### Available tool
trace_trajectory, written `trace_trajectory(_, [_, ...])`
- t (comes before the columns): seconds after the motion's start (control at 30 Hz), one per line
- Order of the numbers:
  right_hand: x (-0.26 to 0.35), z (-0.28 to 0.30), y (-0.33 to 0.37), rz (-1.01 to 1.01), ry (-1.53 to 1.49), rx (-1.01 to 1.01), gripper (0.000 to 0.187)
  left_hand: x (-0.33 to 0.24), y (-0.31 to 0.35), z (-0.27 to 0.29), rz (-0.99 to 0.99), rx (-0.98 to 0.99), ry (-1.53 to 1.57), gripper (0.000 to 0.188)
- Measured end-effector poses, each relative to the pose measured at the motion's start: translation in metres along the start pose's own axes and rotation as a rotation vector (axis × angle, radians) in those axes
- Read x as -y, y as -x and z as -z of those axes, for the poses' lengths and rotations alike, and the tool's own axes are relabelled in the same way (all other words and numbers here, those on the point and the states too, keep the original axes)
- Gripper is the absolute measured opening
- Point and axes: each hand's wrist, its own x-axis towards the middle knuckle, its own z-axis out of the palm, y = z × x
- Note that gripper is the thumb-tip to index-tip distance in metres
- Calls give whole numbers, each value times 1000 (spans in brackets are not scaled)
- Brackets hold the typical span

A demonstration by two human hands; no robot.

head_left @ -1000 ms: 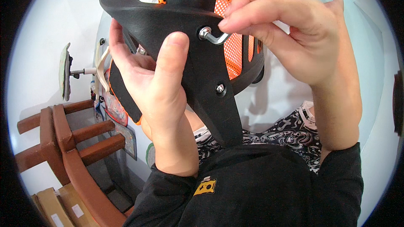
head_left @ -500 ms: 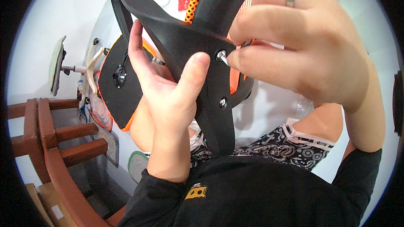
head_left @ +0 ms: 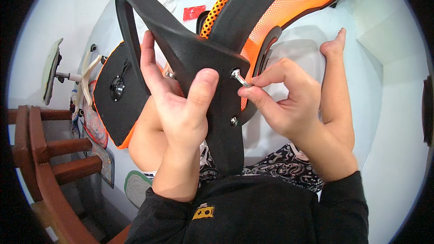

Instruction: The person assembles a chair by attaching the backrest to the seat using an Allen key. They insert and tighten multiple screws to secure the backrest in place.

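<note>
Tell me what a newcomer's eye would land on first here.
Probably the bright orange mesh at the upper right, beyond the black armrest that the left hand grips. Next is the silver hex key near the middle, pinched in the fingers of the right hand. A red packet also stands out near the top.

Armrest (head_left: 217, 59) is black; hex key (head_left: 243, 81) seems inserted.

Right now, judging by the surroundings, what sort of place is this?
An indoor room, possibly in a home, though I can't be sure: brown wooden furniture at left, a white wheeled base behind it, and a bare foot at right.
</note>
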Motion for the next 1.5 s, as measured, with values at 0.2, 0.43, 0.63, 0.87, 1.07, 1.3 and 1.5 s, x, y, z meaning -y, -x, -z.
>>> trace_trajectory(0.2, [22,-25,20,-440,-392,-200,17,0,1,0,10,-15,-2,83])
trace_trajectory(0.43, [15,-19,21,-427,-340,-90,17,-1,1,-1,8,17,13,82])
trace_trajectory(0.63, [5,-14,24,-136,-356,-119,18,-2,1,-1,20,19,24,82])
trace_trajectory(0.87, [8,47,-38,368,151,317,16,-2,3,-1,2,28,-12,82])
trace_trajectory(1.07, [8,48,-60,516,280,494,18,-3,3,2,10,54,-20,83])
trace_trajectory(1.3, [16,47,-79,617,411,581,18,-4,1,-1,17,52,7,84])
trace_trajectory(1.5, [23,46,-81,602,526,630,16,-4,1,2,3,72,42,86])
